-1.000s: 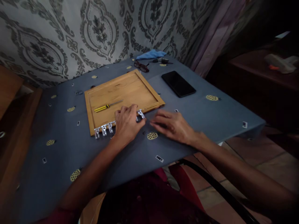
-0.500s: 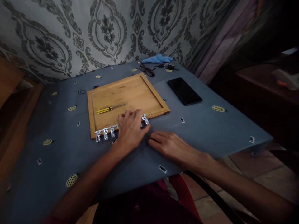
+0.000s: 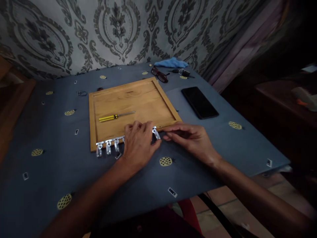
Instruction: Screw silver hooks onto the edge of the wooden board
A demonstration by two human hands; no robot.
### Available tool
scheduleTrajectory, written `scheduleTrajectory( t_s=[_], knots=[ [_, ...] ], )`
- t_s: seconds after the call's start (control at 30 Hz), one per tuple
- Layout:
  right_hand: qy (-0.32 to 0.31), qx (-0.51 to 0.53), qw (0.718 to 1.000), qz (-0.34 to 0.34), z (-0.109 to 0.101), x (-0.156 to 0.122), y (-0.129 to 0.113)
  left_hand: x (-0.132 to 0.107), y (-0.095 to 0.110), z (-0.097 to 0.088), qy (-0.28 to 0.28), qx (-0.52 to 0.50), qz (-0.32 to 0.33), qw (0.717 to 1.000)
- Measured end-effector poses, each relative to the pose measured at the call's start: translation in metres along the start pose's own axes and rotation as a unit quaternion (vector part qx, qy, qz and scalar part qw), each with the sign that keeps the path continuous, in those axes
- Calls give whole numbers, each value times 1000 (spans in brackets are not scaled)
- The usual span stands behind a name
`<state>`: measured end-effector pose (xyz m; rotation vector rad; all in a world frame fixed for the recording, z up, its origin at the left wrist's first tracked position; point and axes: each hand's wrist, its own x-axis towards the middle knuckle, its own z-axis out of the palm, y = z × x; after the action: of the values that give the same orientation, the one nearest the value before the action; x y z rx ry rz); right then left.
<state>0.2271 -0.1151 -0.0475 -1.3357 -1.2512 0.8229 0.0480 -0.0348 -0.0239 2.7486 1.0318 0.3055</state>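
A framed wooden board (image 3: 146, 102) lies flat on the table. Along its front edge runs a silver metal hook rail (image 3: 108, 146) with several hooks hanging over the side. My left hand (image 3: 138, 142) is closed over the rail's right half, fingertips on the board and thumb by the end hook; the part under the palm is hidden. To its right, my right hand (image 3: 192, 140) is at the board's front right edge, thumb and fingertips pinched together. Whatever it holds is too small to make out. A screwdriver (image 3: 116, 116) with a yellow and black handle rests on the board.
A black phone (image 3: 200, 102) lies right of the board. Dark glasses (image 3: 159, 74), keys (image 3: 183, 72) and a blue cloth (image 3: 171, 62) are at the back. Left of the board is a small dark ring-shaped item (image 3: 82, 93). The patterned tablecloth (image 3: 99, 198) drops off at the front edge.
My right hand has moved up and forward, from the tablecloth to the board's front right edge. My left hand stays on the rail. The view has shifted slightly.
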Motion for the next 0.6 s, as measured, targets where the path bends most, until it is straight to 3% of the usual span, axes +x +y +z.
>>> scheduleTrajectory(
  t_s=[0.1, 0.3, 0.6],
  knots=[
    [6, 12, 1000, -8, 5, 13, 3, 0, 0, 0, -4, -2, 2, 1000],
    [2, -182, 976, -123, 10, 25, 11, 0, 0, -1, -9, -17, -2, 1000],
    [-20, -271, 944, -188, 9, 22, 7, 1, -1, 2, -2, -41, -17, 999]
  ],
)
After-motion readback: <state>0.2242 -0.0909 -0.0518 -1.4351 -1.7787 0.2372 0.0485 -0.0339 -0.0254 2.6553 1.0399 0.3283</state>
